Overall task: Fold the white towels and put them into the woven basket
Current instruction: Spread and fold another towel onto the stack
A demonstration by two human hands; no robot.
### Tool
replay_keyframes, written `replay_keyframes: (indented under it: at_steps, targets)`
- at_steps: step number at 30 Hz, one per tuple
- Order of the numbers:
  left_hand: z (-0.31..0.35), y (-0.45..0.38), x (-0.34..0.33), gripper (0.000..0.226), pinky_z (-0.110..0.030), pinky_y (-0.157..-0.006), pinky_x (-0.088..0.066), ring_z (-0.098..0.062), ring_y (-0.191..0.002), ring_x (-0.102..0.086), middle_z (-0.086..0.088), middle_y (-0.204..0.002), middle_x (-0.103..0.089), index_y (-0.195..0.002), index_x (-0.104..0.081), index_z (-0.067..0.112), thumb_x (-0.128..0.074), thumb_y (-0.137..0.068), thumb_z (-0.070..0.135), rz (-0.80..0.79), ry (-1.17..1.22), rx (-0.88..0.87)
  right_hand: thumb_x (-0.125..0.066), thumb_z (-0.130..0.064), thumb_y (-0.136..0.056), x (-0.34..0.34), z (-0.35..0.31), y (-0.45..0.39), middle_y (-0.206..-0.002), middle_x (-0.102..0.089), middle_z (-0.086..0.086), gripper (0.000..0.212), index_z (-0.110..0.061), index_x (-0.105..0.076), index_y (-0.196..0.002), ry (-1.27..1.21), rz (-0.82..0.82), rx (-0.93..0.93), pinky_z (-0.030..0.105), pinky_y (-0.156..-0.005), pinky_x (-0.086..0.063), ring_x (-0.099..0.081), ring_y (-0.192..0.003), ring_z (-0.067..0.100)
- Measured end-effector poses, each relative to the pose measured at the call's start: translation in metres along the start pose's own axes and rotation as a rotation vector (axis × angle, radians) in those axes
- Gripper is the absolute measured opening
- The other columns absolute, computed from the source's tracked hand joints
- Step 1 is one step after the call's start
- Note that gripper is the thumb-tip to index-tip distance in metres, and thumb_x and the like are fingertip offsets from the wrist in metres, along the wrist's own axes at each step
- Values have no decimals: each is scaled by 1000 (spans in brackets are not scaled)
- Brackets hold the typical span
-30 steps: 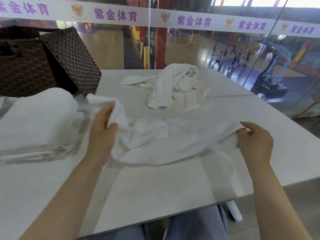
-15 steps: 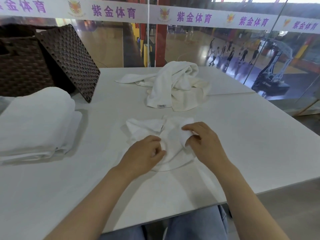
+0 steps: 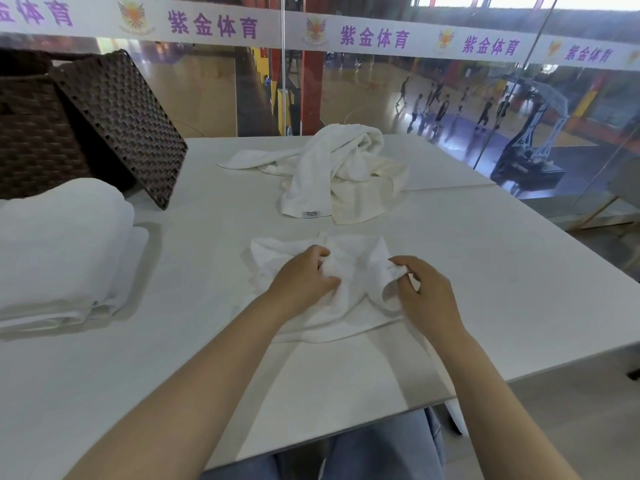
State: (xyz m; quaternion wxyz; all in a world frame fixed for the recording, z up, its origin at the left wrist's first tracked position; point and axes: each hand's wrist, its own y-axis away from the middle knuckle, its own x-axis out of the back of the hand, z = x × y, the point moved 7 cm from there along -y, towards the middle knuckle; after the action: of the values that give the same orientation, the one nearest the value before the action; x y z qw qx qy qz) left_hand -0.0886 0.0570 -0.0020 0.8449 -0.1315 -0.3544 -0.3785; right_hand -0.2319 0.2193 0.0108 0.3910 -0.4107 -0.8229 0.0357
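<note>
from my head view, a small crumpled white towel (image 3: 349,296) lies on the white counter (image 3: 485,271) right in front of me. my left hand (image 3: 304,282) grips a bunch of its cloth, and my right hand (image 3: 426,296) pinches its right edge. a heap of unfolded white towels (image 3: 339,174) sits farther back, a folded white stack (image 3: 62,247) lies at my left, and the dark brown woven basket (image 3: 31,133) stands behind that stack.

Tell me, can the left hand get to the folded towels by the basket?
Probably yes. The left hand now grips the small towel, but bare table lies between it and the folded towels, with nothing in the way. It would need to let go first.
</note>
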Motion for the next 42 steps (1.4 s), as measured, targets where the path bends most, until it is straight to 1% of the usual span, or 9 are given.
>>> replay_keyframes:
  at_steps: [4, 9, 13, 16, 22, 29, 36, 39, 42]
  targets:
    - [7, -5, 21, 19, -19, -69, -40, -10, -94, -59, 17, -97, -60, -110, -61, 26, -61, -92, 27, 137, 141, -50, -53, -16, -96, 18, -21, -6, -106, -69, -17, 24, -27, -70, -109, -43, -8, 55, 19, -72, -47, -62, -98, 1]
    - [28, 5, 71, 27, -4, -73, -40, -1, -93, -57, 13, -111, -63, -121, -60, 25, -58, -94, 20, 378, 311, -142, -60, -10, -91, 43, -59, -14, -95, -71, -18, 17, -25, -69, -90, -170, 48, 130, 11, -75, -46, -63, -97, -2]
    - [52, 25, 97, 29, 0, -72, -40, 18, -90, -55, 24, -103, -61, -123, -57, 28, -60, -94, 24, 494, 439, -204, -49, -9, -97, 42, -91, -21, -71, -58, -6, 13, -17, -57, -91, -268, -5, 142, 13, -58, -38, -51, -63, 4]
    - [67, 42, 90, 28, -1, -68, -41, 18, -84, -56, 22, -97, -63, -120, -55, 28, -62, -93, 21, 470, 493, -218, -42, -11, -97, 30, -113, -23, -63, -49, -15, 17, -23, -53, -100, -249, -132, 140, 15, -53, -35, -42, -56, 5]
    - [64, 64, 60, 19, -18, -71, -52, 1, -83, -67, 14, -91, -72, -110, -63, 28, -64, -92, 21, 359, 652, -176, -62, -22, -92, 19, -138, -17, -95, -65, -15, 8, -29, -64, -95, -154, -212, 270, 10, -72, -40, -58, -89, 1]
    - [63, 74, 56, 12, -25, -83, -54, -8, -93, -69, 8, -98, -73, -103, -69, 21, -59, -97, 20, 385, 754, -249, -64, -28, -93, 21, -133, -7, -77, -68, -15, 12, -33, -70, -84, -347, -111, 194, 23, -62, -47, -60, -69, 9]
    - [64, 76, 56, 13, -19, -80, -52, -7, -93, -68, 7, -97, -73, -103, -69, 20, -57, -97, 16, 411, 750, -302, -67, -29, -90, 17, -132, -7, -67, -61, -16, 6, -31, -61, -92, -317, -81, 169, 12, -56, -39, -53, -59, 3]
    - [65, 74, 60, 14, -17, -80, -50, -5, -93, -68, 8, -97, -72, -104, -69, 19, -57, -97, 14, 384, 703, -333, -65, -22, -90, 23, -143, -11, -89, -62, -21, 18, -31, -66, -106, -151, -47, 338, 9, -75, -42, -59, -87, -2]
    - [65, 69, 66, 14, -16, -75, -50, -4, -89, -68, 11, -94, -73, -104, -66, 26, -60, -96, 17, 322, 637, -333, -65, -23, -89, 25, -151, -21, -102, -58, -17, 11, -26, -68, -99, 23, -8, 473, 16, -84, -41, -55, -99, 6]
